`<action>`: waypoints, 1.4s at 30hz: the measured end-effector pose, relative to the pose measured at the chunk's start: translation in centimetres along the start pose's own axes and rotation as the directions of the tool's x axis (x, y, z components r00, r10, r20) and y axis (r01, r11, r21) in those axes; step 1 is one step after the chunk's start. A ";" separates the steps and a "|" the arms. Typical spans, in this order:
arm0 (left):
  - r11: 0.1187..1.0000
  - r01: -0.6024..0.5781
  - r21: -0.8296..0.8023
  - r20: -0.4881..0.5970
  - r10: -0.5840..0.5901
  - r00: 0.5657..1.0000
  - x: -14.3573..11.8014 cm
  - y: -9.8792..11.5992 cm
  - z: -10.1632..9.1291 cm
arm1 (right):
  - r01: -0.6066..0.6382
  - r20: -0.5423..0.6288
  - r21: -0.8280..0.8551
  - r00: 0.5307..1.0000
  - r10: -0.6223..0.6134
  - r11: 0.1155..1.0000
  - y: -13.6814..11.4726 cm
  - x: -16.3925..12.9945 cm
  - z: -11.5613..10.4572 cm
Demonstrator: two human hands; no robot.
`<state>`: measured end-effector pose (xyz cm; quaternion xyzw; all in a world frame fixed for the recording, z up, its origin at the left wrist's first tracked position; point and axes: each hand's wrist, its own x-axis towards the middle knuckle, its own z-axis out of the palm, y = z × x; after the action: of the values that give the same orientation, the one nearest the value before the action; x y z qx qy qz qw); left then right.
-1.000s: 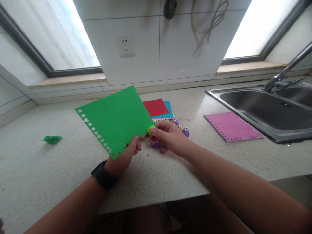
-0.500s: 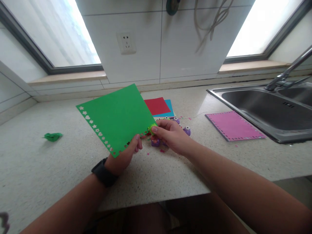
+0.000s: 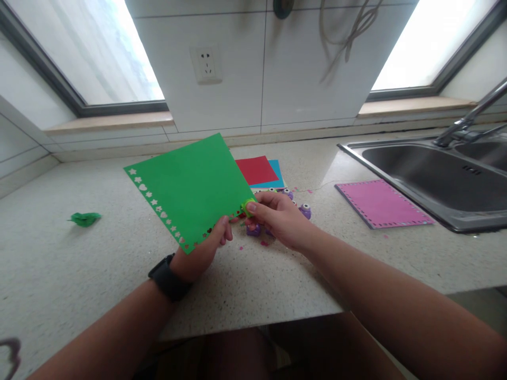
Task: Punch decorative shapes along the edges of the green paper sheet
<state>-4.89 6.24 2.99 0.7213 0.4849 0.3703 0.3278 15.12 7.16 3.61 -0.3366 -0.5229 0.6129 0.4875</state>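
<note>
While the left hand (image 3: 200, 253) pinches the green paper sheet (image 3: 192, 187) at its near edge, thumb on top and the rest of the fingers hidden beneath, the sheet is held tilted above the bench (image 3: 71, 274), with a row of punched stars and hearts running along its left edge and part of its near edge. At the sheet's near right corner, the right hand (image 3: 279, 219) closes its fingers around a small green paper punch (image 3: 247, 207), thumb pressed on top, with the punch set over the sheet's edge. Just beyond the sheet, a red sheet (image 3: 256, 170) lies on a blue sheet (image 3: 276, 177), both flat on the bench and partly covered by the green one. Right of the sheet, partly behind the right hand, several purple punches (image 3: 304, 211) stand on the bench, and small paper bits are scattered near them. Farther right of the sheet lies a pink sheet (image 3: 382, 203) with punched edges, just beside the steel sink (image 3: 420, 174). Well to the left of the sheet, a crumpled green scrap (image 3: 84, 218) rests on the bench. A black watch (image 3: 168, 277) sits on the left wrist.
</note>
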 end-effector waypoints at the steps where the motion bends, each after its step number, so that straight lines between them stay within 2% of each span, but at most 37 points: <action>1: 1.000 0.001 -0.006 0.000 -0.001 1.000 0.0 0.0 0.0 | 0.001 0.001 0.005 1.000 -0.001 1.000 0.0 0.0 0.0; 42: 1.000 0.013 -0.005 0.000 -0.013 1.000 0.0 0.4 0.0 | -0.005 0.006 0.028 1.000 0.005 1.000 -0.1 0.0 0.1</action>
<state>-4.75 6.14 3.30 0.7174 0.4887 0.3693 0.3319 15.05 7.15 3.69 -0.3292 -0.5151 0.6223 0.4891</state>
